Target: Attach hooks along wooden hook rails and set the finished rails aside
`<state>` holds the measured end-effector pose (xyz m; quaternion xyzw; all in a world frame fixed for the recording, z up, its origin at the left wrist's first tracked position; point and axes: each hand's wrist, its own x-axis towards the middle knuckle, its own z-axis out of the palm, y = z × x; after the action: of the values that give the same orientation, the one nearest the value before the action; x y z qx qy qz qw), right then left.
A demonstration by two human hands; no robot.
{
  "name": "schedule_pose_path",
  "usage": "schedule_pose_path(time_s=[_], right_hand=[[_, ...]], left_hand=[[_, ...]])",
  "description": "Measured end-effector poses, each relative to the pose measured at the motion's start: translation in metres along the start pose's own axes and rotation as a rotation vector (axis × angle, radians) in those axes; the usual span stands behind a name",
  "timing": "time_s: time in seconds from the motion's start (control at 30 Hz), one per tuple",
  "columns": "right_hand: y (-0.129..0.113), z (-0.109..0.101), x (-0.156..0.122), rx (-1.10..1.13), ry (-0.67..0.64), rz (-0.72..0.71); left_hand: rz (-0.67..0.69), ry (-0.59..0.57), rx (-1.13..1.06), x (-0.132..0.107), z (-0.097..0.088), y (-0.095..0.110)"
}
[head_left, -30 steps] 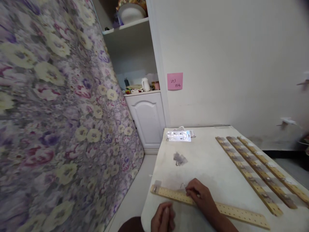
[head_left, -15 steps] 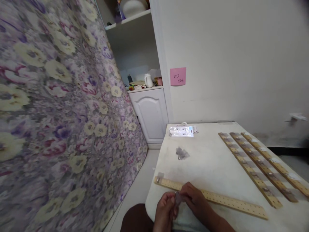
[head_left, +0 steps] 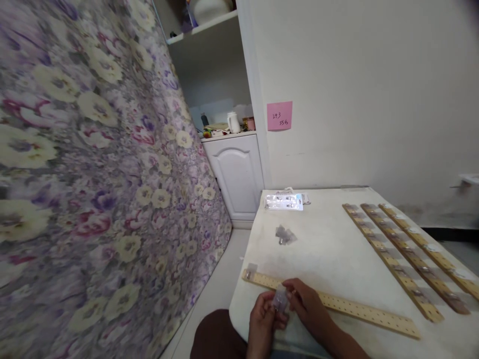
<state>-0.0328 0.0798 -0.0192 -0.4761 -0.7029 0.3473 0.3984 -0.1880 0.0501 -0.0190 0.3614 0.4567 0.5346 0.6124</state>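
A: Hand status?
B: L hand (head_left: 263,319): fingers curled, gripping small translucent plastic piece (head_left: 280,300). R hand (head_left: 304,300): fingers bent, tips at upper edge of same pc; firm grip or light touch, can't tell.
A: Posn of pc?
B: Between hands, above near part of tabletop (head_left: 318,249), overlapping perforated wooden strip (head_left: 359,310) in view. Similar clear pc w/ metallic bit (head_left: 249,272) at strip's L end.
A: Likely faults?
B: Poss. drop of pc: cause, small smooth part in fingertip pinch. Poss. skewing of strip: cause, R wrist or forearm brushing it; no fixing visible. Poss. mix-up or scatter: cause, bump to loose pile of translucent pcs (head_left: 285,235) farther back.
A: Containers?
B: Clear blister pack (head_left: 277,203) at rear of tabletop: small shiny parts inside, exact type too small to tell. White jug (head_left: 234,123) on shelf: contents not visible. White cabinet (head_left: 239,174) below: door closed, contents hidden.
A: Remainder?
B: At R, three wooden strips (head_left: 387,258), roughly parallel, bearing rows of clear pcs. Beyond, pink sticky note (head_left: 279,116) on wall.
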Motion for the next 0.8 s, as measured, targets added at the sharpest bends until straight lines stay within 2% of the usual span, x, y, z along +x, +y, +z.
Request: schedule_pose_path(time_s=[0.2,0.4,0.6,0.7,0.8], right_hand=[[-0.008,-0.002,0.023,-0.102,-0.077,0.071],[-0.002,0.011,0.054,-0.017,-0.100,0.075],[0.012,0.030,0.081,0.095,-0.114,0.091],[0.018,0.037,0.090,0.144,-0.143,0.100],[0.023,0.042,0.094,0.155,-0.155,0.115]], left_hand=[[0.027,0.049,0.053,0.002,0.003,-0.002],[0.146,0.232,0.180,0.015,-0.006,-0.003],[0.319,0.430,0.521,0.017,-0.016,-0.008],[0.460,0.455,0.707,0.013,-0.016,-0.010],[0.474,0.446,0.800,0.011,-0.015,-0.010]])
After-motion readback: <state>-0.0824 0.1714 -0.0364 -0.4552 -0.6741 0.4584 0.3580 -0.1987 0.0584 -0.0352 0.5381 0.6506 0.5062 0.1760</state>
